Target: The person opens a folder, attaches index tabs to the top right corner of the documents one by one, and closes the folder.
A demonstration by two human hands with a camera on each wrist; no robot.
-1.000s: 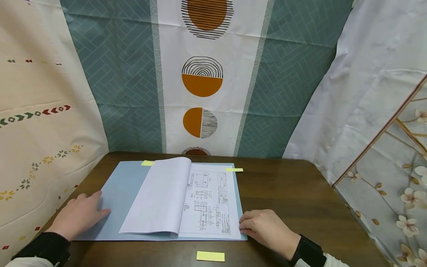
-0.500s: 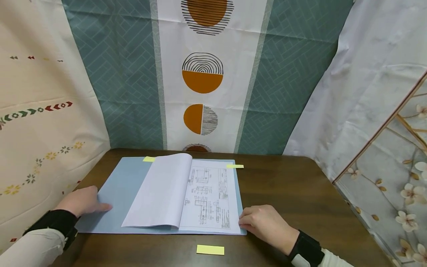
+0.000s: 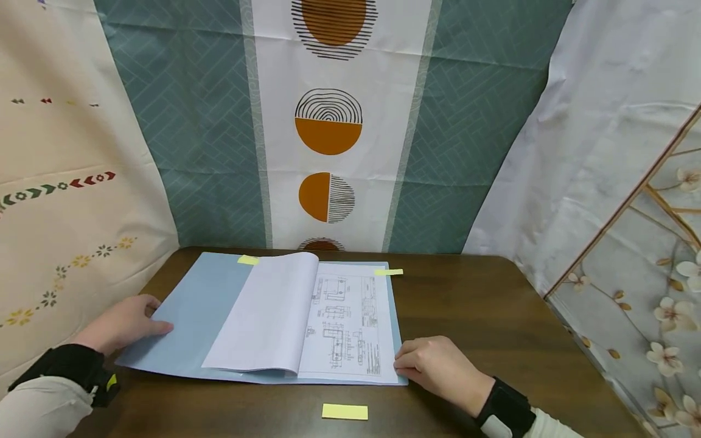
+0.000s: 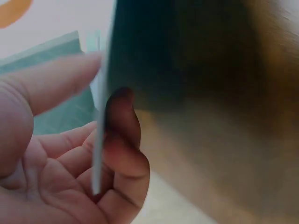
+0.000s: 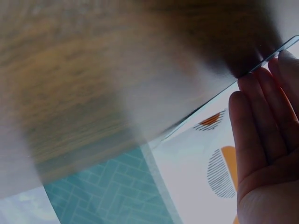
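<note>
A light blue folder [image 3: 191,310] lies spread on the table, its left cover tilted up slightly at the outer edge. My left hand [image 3: 123,325] grips that edge; in the left wrist view the thumb is on one face of the cover [image 4: 99,154] and the fingers curl round behind it. Inside, a blank white sheet [image 3: 268,310] is folded over to the left, curving at the spine. The page beside it [image 3: 345,359] carries printed technical drawings. My right hand [image 3: 435,365] touches the folder's lower right edge, and its fingers [image 5: 250,126] look nearly straight in the right wrist view.
One yellow sticky strip [image 3: 345,412] lies on the brown table [image 3: 465,304] in front of the folder. Two more stick out near its top, a left strip [image 3: 248,260] and a right strip [image 3: 389,272]. Patterned curtains [image 3: 213,152] hang behind and at both sides.
My left hand has gone from lying on the left cover to gripping its outer edge, and the cover's front left corner has risen a little. The right hand stays at the right edge.
</note>
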